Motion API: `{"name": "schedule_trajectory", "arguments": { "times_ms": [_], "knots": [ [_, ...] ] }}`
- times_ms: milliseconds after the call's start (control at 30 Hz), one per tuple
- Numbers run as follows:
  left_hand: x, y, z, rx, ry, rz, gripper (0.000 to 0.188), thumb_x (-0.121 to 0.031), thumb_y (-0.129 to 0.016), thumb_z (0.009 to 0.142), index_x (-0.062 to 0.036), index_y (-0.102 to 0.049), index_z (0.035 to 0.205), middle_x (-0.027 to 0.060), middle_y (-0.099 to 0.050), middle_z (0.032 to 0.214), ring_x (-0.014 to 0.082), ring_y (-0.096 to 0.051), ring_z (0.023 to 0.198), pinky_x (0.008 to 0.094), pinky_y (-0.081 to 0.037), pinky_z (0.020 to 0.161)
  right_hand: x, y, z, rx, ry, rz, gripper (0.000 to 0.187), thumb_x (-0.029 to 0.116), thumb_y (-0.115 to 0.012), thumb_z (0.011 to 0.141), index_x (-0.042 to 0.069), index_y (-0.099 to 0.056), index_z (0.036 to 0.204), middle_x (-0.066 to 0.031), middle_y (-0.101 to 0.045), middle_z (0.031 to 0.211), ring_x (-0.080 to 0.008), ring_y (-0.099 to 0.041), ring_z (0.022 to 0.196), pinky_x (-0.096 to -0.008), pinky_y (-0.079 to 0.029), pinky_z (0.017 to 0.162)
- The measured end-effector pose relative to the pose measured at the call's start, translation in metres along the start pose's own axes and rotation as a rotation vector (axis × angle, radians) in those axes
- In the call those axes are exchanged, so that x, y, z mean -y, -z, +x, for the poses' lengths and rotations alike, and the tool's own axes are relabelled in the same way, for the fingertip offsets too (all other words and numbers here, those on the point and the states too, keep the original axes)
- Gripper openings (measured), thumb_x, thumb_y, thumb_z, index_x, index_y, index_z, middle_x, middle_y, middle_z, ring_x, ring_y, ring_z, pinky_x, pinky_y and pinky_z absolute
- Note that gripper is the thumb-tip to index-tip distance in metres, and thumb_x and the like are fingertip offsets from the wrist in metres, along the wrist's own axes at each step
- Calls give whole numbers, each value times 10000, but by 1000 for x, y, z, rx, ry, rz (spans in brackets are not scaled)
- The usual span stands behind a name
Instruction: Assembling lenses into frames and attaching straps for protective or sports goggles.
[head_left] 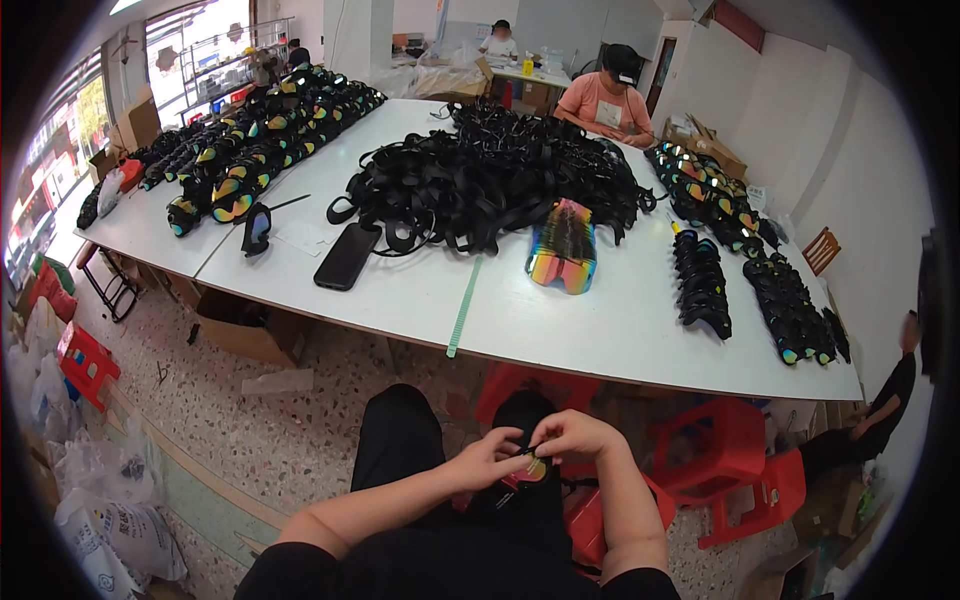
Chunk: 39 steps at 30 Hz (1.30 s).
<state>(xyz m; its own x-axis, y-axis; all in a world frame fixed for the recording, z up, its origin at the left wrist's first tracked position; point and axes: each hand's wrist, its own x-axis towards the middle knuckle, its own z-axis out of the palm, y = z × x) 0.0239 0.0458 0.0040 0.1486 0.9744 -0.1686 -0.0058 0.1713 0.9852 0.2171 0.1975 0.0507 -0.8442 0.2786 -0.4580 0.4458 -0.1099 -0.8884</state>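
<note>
Over my lap, in front of the table's near edge, I hold a pair of goggles [527, 473] with a mirrored pink and yellow lens. My left hand [487, 460] has its fingers closed on one side of the upper rim. From the other side my right hand [573, 436] pinches the same rim, and the two hands' fingertips almost meet. Much of the frame is covered by the fingers. On the table ahead lies a stack of rainbow-mirrored lenses [563, 250], beside a large heap of black goggle straps [490, 180].
A phone [346, 257], a single pair of goggles [257, 230] and a green strip [463, 310] rest on the white table [400, 310]. Rows of goggles [240, 170] line the left; black frames [702, 285] stand right. Red stools [710, 455] are beside me. A co-worker [608, 105] sits opposite.
</note>
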Motion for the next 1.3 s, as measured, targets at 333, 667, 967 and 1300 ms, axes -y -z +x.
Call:
{"name": "schedule_trajectory", "arguments": {
  "times_ms": [333,667,967,1300],
  "knots": [
    [25,-43,11,-208,38,-50,479,-237,-672,921,-9,-506,1308,150,-680,1062,192,-665,932,319,-536,803,-57,-25,9,-395,178,371,271,81,-735,842,39,-607,1077,-39,-654,844,-107,-618,664,-245,-509,581],
    [33,-52,14,-171,134,18,563,-228,-712,898,63,-492,1327,224,-673,1091,207,-678,965,310,-535,829,-72,-107,-42,-853,234,323,202,22,-694,891,37,-545,1026,27,-551,814,-16,-519,677,-157,-427,592],
    [20,-50,12,-73,164,8,525,-169,-692,919,45,-484,1351,162,-631,1191,170,-630,1051,292,-508,900,-86,-119,-43,-801,247,777,186,3,-691,881,38,-554,1001,-19,-613,844,-52,-583,654,-187,-501,550],
    [5,-41,9,89,244,-111,498,-133,-676,931,13,-480,1366,111,-598,1173,164,-589,1078,289,-479,927,-99,-112,-37,-604,367,1061,242,7,-686,883,6,-571,1096,-36,-623,872,-80,-608,672,-212,-524,583]
  ]
}}
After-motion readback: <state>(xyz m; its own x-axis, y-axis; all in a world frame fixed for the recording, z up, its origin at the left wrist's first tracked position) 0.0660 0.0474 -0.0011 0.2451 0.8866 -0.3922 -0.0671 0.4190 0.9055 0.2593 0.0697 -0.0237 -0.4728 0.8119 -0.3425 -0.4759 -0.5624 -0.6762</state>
